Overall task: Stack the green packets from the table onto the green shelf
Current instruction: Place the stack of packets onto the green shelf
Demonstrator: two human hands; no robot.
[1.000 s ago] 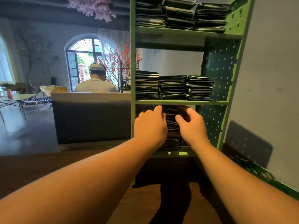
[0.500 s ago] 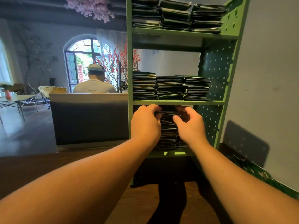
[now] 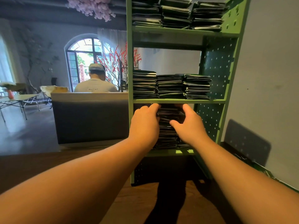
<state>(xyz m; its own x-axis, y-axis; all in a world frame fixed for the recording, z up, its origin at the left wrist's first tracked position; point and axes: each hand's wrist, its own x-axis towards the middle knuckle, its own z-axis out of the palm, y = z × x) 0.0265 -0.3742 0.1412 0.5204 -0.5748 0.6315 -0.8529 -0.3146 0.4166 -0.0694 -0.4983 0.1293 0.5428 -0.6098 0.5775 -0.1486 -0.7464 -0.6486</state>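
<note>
The green shelf point(image 3: 178, 101) stands on the wooden table against the wall. Dark green packets fill its top and middle levels in three piles each. On the lowest level a tall pile of packets point(image 3: 168, 135) reaches almost to the board above. My left hand point(image 3: 144, 125) presses on the pile's left side with fingers curled round its top corner. On the pile's right side my right hand point(image 3: 188, 125) has its fingers spread over the upper packets. Both hands hide part of the pile.
The wooden table point(image 3: 129, 199) lies under my arms. More green packets point(image 3: 262, 170) lie along the wall at right. A grey counter point(image 3: 90, 117) stands behind the table, with a person point(image 3: 96, 81) seated beyond it, back turned. A folding table point(image 3: 17, 98) is far left.
Both hands have stayed on the pile in the lowest level, shifting slightly upward towards its top packets. The view has drifted a little left and closer.
</note>
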